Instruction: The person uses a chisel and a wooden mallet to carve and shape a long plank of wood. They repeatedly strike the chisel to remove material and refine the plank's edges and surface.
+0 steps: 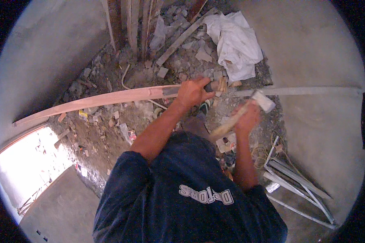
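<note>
Bare-handed worker, seen from above in a room of plain grey walls (318,48), standing over rubble-strewn ground (97,137). Left hand (191,95) reaches out ahead of the body, fingers wrapped over the near-right end of a long pinkish plank (109,97); thumb side toward the right, grip closed on the wood. Plank runs leftward from that hand, almost to the left wall, its colour turning dark grey just beside the fist. Roughly splintered pale wood (222,84) shows just right of the grip. Right hand (248,118) clamped round a wooden-handled tool (228,126), fingers together near its head; handle slants down-left toward the worker's body, pale head up-right, blurred, so whether axe or hammer cannot be told. Tool head stands apart from the plank, to the right of the left hand. Shoes (207,105) partly visible below the left hand. Beyond the plank: crumpled white sack (240,45) on the debris, upright boards (134,28) to its left. Lower right, a pale metal frame (304,184) against the wall, thin cable (258,157) looped near it.
</note>
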A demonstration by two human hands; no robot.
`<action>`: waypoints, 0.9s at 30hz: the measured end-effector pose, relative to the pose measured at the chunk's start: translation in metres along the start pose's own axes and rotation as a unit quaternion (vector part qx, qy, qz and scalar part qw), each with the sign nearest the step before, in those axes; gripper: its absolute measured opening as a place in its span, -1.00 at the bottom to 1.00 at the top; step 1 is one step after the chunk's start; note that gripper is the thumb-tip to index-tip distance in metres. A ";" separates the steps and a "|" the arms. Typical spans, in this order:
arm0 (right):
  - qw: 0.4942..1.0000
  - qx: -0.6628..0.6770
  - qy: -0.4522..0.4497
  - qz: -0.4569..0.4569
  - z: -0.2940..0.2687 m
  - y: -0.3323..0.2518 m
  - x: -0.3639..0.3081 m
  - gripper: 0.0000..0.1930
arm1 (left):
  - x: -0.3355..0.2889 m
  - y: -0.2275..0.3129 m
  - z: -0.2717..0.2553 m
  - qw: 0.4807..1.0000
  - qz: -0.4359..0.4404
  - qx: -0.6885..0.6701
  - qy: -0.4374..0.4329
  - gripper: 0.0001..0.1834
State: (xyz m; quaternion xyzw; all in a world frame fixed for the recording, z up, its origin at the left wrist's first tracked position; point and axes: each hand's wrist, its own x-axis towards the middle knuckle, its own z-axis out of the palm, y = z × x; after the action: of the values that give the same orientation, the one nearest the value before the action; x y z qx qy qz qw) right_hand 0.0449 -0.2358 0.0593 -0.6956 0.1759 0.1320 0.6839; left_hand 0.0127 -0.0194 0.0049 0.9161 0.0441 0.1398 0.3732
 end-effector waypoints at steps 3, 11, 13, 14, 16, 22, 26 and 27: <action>0.984 -0.144 -0.094 0.036 0.024 0.005 -0.009 -0.64 | -0.001 -0.002 0.001 1.000 -0.003 0.000 -0.012 -0.49; 0.996 0.057 -0.054 0.037 -0.018 0.023 0.032 -0.64 | -0.001 -0.004 0.005 0.998 -0.024 0.001 -0.059 -0.46; 0.988 -0.101 -0.113 0.041 0.003 0.020 0.020 -0.63 | 0.001 -0.003 0.004 0.994 -0.041 0.042 -0.088 -0.46; 0.962 -0.224 -0.154 0.035 0.014 0.014 0.014 -0.63 | 0.000 -0.005 0.006 0.995 -0.039 0.051 -0.082 -0.46; 0.978 -0.143 -0.141 0.048 0.003 0.012 0.021 -0.66 | -0.001 -0.008 0.009 0.994 -0.037 0.067 -0.072 -0.46; 0.985 -0.118 -0.121 0.039 0.015 0.015 0.013 -0.70 | -0.003 -0.009 0.011 0.995 -0.019 0.065 -0.068 -0.46; 0.970 -0.159 -0.179 0.048 0.004 0.014 0.032 -0.67 | -0.003 -0.012 0.009 0.993 -0.046 0.063 -0.092 -0.47; 0.985 -0.076 -0.138 0.063 0.001 0.015 0.034 -0.66 | -0.002 -0.011 0.008 0.992 -0.052 0.061 -0.094 -0.47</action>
State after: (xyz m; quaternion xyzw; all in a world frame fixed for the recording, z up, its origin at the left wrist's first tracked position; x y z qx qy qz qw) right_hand 0.0691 -0.2369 0.0315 -0.7084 0.1126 0.2825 0.6369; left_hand 0.0134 -0.0167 -0.0084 0.9428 0.0645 0.0301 0.3256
